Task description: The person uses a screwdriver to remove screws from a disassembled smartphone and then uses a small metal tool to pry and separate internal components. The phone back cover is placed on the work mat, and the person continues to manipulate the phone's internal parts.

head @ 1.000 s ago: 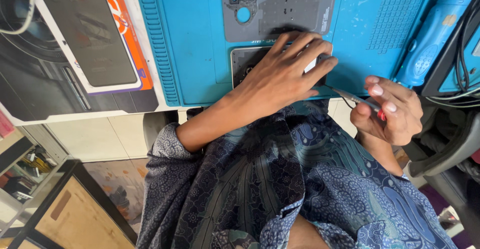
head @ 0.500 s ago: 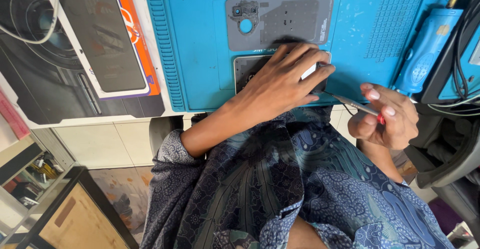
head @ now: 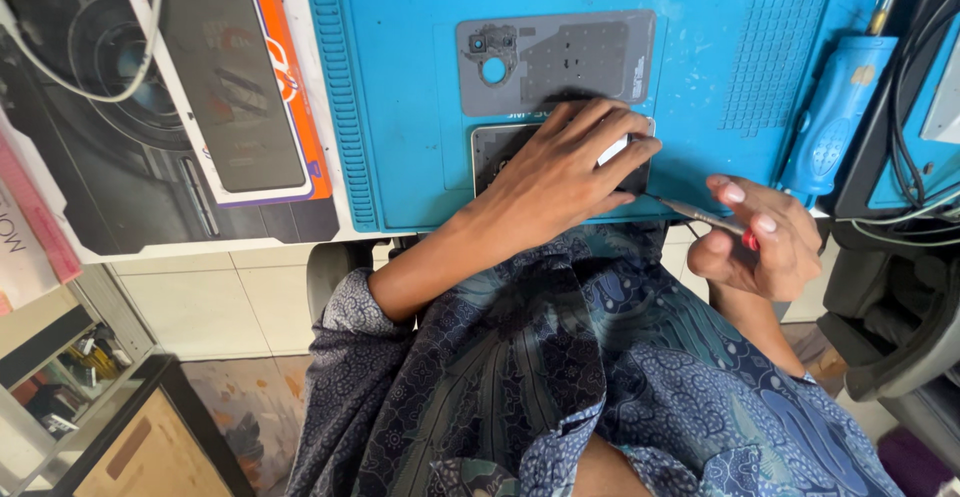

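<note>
The left hand (head: 560,172) lies flat over a dark phone (head: 495,147) at the near edge of the blue mat (head: 400,97), its fingers (head: 610,127) spread and pressing down on the phone and a small white piece (head: 613,149) under the fingertips. The right hand (head: 760,242) hangs just off the mat's near right edge, its fingers closed around a thin screwdriver (head: 700,215) with a red grip, the metal tip pointing left to the phone's right end. Just beyond the phone, a grey back cover (head: 560,57) with camera holes lies flat on the mat. On the desk to the left sits a boxed screen protector (head: 225,82) with an orange edge, with a white cable (head: 100,92) looping across it. A blue tool (head: 835,112) lies at the mat's right side, beside black cables (head: 905,127).
</note>
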